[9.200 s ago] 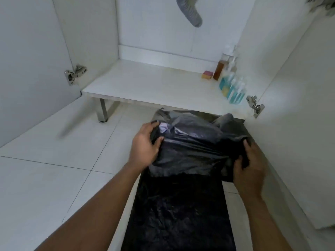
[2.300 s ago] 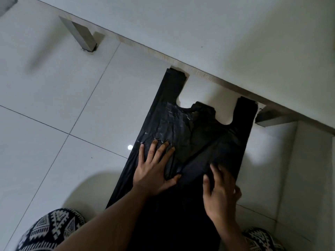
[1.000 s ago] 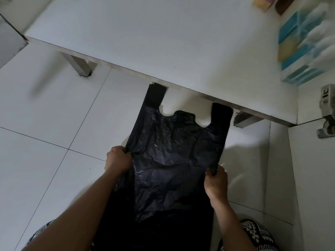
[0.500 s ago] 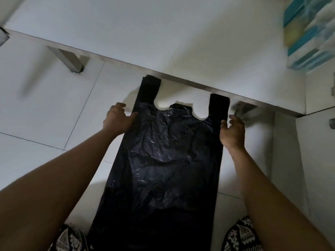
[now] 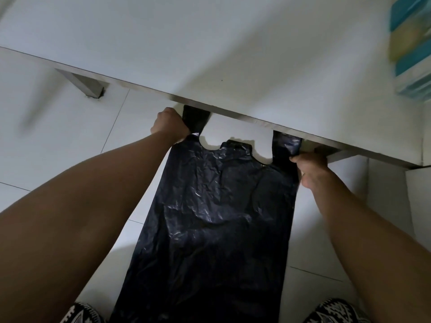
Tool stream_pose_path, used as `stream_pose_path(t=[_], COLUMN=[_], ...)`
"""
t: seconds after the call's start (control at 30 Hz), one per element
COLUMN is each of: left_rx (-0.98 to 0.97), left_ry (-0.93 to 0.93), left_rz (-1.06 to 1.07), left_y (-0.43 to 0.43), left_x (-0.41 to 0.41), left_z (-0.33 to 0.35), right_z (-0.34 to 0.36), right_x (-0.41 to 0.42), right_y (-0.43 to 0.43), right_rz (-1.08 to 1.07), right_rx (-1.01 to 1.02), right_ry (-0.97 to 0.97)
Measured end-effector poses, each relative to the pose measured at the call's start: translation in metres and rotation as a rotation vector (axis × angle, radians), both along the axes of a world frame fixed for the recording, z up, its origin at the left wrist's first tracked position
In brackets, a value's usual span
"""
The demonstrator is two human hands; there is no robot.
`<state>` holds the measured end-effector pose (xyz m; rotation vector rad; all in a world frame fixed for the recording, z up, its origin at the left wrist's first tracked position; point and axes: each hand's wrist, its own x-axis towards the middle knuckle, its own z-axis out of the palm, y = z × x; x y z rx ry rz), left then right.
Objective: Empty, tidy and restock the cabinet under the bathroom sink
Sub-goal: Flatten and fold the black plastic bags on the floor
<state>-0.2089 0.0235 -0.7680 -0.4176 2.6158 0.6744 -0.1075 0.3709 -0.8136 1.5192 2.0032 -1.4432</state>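
A black plastic bag (image 5: 217,217) lies flat on the white tiled floor, its two handle loops pointing toward the cabinet. My left hand (image 5: 169,125) grips the left handle loop just under the front edge of the white cabinet floor (image 5: 210,54). My right hand (image 5: 311,167) pinches the right handle loop near that same edge. The tips of both loops are hidden beneath the cabinet base.
Blurred blue and yellow bottles (image 5: 412,50) stand on the cabinet floor at the far right. A metal cabinet leg (image 5: 87,86) stands at the left, another (image 5: 338,153) behind my right hand. My patterned knees (image 5: 335,311) frame the bag's near end.
Both hands have slid forward along the bag's edges from its sides to the handle loops and taken hold of them. The camera has moved closer to the cabinet.
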Motion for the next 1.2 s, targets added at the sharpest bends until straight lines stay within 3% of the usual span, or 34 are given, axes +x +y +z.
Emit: stream_pose_path(t=[0.17, 0.37, 0.47, 0.63, 0.77, 0.87, 0.93, 1.1, 1.2], left_rx=[0.074, 0.142, 0.164, 0.34, 0.483, 0.494, 0.495, 0.633, 0.563], left_ry=[-0.057, -0.01, 0.038, 0.029, -0.004, -0.028, -0.021, -0.026, 0.035], left_rz=[0.115, 0.1, 0.07, 0.139, 0.201, 0.19, 0.195, 0.152, -0.043], left_y=[0.011, 0.015, 0.012, 0.005, 0.001, 0.007, 0.008, -0.002, -0.01], left_x=[-0.004, 0.007, 0.014, 0.022, 0.024, 0.022, 0.022, 0.031, 0.045], left_z=[0.004, 0.003, 0.006, 0.008, 0.011, 0.017, 0.021, 0.03, 0.031], right_z=[-0.004, -0.003, 0.02, 0.029, 0.024, 0.023, 0.037, 0.07, 0.083], right_x=[0.001, 0.009, 0.021, 0.028, 0.022, 0.011, 0.008, 0.033, 0.063], right_y=[-0.005, -0.017, -0.041, -0.05, -0.045, -0.042, -0.044, -0.039, -0.03], right_rz=[0.035, 0.164, 0.234, 0.125, 0.222, 0.192, 0.14, 0.258, 0.464], right_rx=[0.065, 0.377, 0.494, 0.398, 0.31, 0.231, 0.176, 0.126, 0.012], right_ry=[-0.011, -0.014, 0.119, 0.19, 0.162, 0.075, 0.124, 0.344, 0.352])
